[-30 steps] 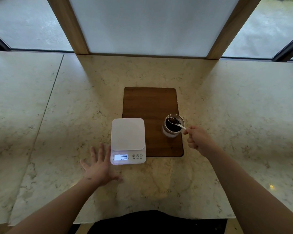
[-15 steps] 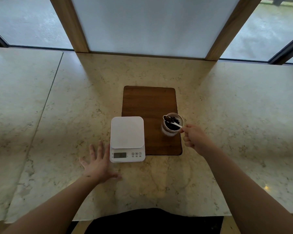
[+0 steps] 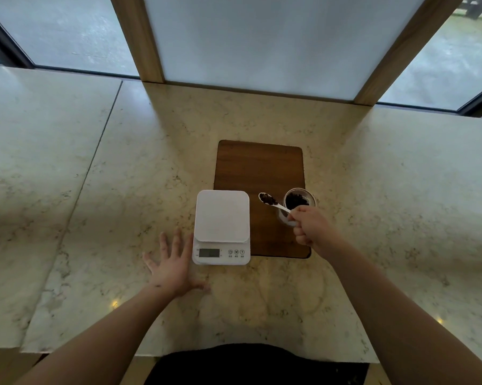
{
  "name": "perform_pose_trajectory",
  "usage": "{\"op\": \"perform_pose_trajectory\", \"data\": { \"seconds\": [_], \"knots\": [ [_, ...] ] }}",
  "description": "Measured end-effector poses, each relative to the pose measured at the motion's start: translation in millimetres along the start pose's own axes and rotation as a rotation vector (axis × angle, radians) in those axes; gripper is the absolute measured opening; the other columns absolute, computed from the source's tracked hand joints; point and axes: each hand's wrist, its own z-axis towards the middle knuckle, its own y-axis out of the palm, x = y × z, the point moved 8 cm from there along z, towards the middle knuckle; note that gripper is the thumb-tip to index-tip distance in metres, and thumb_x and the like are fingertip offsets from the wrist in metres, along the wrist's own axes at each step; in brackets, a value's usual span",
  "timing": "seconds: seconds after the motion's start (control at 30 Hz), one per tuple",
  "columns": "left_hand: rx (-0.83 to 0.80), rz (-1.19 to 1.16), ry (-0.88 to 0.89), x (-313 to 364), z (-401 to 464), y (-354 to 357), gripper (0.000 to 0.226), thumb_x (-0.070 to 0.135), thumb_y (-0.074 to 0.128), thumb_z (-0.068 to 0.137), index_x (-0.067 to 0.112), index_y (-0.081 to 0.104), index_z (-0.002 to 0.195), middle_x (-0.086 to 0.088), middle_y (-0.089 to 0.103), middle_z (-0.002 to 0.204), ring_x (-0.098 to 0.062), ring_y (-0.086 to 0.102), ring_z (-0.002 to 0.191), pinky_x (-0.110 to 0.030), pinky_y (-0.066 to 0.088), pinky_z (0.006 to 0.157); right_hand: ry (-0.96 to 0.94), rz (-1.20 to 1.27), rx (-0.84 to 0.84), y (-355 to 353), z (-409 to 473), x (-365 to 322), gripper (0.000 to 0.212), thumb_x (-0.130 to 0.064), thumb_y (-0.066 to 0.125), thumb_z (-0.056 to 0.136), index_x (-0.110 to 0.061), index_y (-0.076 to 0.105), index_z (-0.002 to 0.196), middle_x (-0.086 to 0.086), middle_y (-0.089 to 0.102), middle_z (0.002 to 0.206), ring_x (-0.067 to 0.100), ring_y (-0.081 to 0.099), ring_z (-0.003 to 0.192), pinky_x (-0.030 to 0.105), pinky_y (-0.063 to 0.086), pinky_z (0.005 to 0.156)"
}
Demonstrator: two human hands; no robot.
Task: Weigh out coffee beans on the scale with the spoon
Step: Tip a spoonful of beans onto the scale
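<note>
A white digital scale [image 3: 221, 218] stands on the marble counter, its platform bare and its display dim. My right hand [image 3: 312, 226] grips the handle of a white spoon [image 3: 273, 202]. The spoon's bowl is heaped with dark coffee beans and hangs between the scale and a small glass jar [image 3: 299, 200] of beans. The jar stands on the wooden board [image 3: 259, 168], just behind my right hand. My left hand [image 3: 171, 263] lies flat on the counter, fingers spread, touching the scale's left front corner.
The marble counter [image 3: 95, 190] runs wide to both sides, with a seam line on the left. A white panel between two wooden posts [image 3: 139, 37] rises behind the board. The counter's front edge is close to my body.
My right hand has lifted the spoon out of the jar and carried it left toward the scale, loaded with beans. The scale's display has gone from lit to dim. My left hand stays put.
</note>
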Motion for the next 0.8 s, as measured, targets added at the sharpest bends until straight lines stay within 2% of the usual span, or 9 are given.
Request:
{"op": "perform_pose_trajectory", "data": {
  "seconds": [0.23,0.43,0.63,0.8],
  "knots": [
    [0.062,-0.029,0.002,-4,5,3,0.153,0.101,0.057,0.044,0.046,-0.051,0.136,0.000,-0.044,0.159,-0.032,-0.054,0.135,-0.080,-0.017,0.109,0.007,-0.043,-0.045,23,5,2,0.028,-0.015,0.035,0.105,-0.003,0.053,0.088,-0.001,0.032,0.056,0.010,0.027,0.040,0.023,0.022,0.035],
    [0.079,-0.034,-0.014,-6,8,3,0.156,0.105,0.055,0.037,0.047,-0.047,0.141,0.000,-0.041,0.161,-0.032,-0.052,0.137,-0.080,-0.016,0.108,0.057,-0.050,-0.063,45,10,13,0.028,-0.016,0.035,0.106,-0.002,0.054,0.090,-0.001,0.032,0.054,0.009,0.027,0.041,0.024,0.022,0.037],
    [0.058,-0.034,-0.021,-5,6,3,0.153,0.102,0.047,0.034,0.045,-0.052,0.136,0.001,-0.043,0.160,-0.031,-0.055,0.134,-0.082,-0.015,0.108,0.087,-0.085,-0.106,65,12,19,0.029,-0.017,0.034,0.107,-0.002,0.054,0.092,-0.001,0.032,0.055,0.010,0.026,0.041,0.023,0.022,0.038],
    [0.050,-0.026,0.004,0,2,2,0.153,0.095,0.064,0.050,0.042,-0.042,0.147,0.002,-0.046,0.158,-0.034,-0.050,0.139,-0.081,-0.015,0.108,0.106,-0.106,-0.117,77,20,23,0.028,-0.018,0.036,0.106,-0.002,0.056,0.093,-0.001,0.034,0.055,0.010,0.027,0.043,0.025,0.022,0.041]
  ]
}}
